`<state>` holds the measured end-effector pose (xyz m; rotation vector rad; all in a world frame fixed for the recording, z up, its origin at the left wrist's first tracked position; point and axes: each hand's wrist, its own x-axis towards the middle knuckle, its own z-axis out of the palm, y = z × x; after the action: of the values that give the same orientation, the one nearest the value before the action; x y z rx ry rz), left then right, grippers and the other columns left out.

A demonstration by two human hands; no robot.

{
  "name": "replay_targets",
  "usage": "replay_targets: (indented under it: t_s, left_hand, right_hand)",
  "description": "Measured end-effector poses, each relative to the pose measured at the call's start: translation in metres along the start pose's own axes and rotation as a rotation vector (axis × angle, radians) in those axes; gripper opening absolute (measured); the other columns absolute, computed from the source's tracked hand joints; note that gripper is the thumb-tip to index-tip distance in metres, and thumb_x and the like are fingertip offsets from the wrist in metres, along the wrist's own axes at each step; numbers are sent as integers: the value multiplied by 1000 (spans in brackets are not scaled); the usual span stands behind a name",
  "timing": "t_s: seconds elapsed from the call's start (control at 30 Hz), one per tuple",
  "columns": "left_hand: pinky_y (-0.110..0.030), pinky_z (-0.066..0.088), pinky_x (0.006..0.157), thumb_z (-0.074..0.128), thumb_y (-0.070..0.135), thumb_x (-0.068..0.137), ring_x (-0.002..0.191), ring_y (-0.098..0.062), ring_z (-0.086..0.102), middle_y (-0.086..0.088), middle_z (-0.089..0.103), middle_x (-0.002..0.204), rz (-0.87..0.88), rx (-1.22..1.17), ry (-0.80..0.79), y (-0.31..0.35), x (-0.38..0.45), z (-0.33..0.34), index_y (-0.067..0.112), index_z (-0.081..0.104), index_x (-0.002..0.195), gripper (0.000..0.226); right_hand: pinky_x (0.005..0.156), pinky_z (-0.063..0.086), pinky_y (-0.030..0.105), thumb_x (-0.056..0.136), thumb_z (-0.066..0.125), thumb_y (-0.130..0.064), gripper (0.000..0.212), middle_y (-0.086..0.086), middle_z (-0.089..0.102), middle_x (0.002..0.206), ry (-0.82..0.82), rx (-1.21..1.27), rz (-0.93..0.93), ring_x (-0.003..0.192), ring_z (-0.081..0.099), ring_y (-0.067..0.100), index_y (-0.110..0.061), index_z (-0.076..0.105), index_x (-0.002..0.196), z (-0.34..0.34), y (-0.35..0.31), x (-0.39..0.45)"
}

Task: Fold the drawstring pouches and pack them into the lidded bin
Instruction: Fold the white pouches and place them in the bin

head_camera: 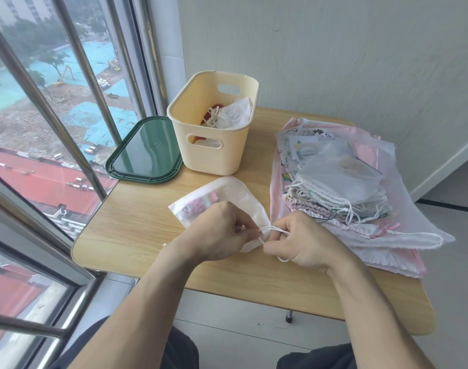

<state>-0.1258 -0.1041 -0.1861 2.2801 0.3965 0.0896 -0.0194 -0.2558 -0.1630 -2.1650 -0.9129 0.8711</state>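
Note:
A white drawstring pouch [222, 194] with a pink print lies flat on the wooden table [137, 209], in front of me. My left hand [216, 233] pinches the pouch's gathered mouth and cord. My right hand [304, 241] pinches the white drawstring [274, 230] just beside it, a loop of cord hanging under its palm. The cream bin [214, 150] stands open at the back with a few folded pouches inside. Its dark green lid [147, 153] lies flat to the left of the bin.
A pile of several unfolded pouches [339, 187], white, pink and printed, covers the table's right side. A window with metal bars [67, 123] runs along the left. A wall stands behind the table. My knees sit below the front edge.

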Motion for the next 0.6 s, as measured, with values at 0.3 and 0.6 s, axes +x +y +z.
replay_targets:
  t_s: [0.3, 0.6]
  left_hand:
    - [-21, 32, 50, 65, 20, 90, 49, -6, 37, 12, 46, 47, 30, -23, -113, 3, -2, -1, 24, 73, 65, 26]
    - [-22, 22, 50, 57, 17, 94, 53, -10, 22, 10, 24, 53, 44, 38, -188, 2, -6, -12, 18, 35, 51, 49]
  right_hand:
    - [50, 31, 22, 73, 68, -3, 15, -2, 50, 48, -131, 23, -80, 48, 40, 7, 0, 60, 61, -3, 11, 3]
    - [46, 24, 24, 82, 60, -9, 22, 2, 24, 54, -227, 699, 85, 47, 26, 13, -6, 49, 63, 6, 18, 15]
